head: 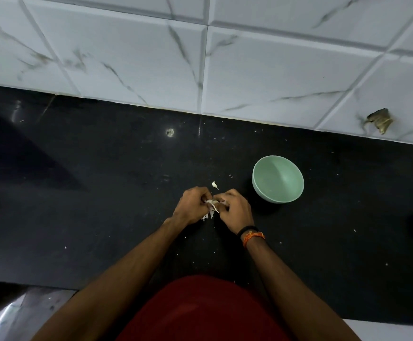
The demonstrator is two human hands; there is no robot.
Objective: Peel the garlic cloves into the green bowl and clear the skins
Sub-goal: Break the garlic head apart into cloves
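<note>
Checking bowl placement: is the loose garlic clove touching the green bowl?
Apart. The head view shows bare black counter between the loose garlic clove and the green bowl.

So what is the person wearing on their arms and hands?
Both arms are bare, with no sleeves and no gloves. The left hand has nothing on it that shows. Just below the right hand, the wrist wears a thin black band and next to it an orange thread bracelet. A red top shows below.
</note>
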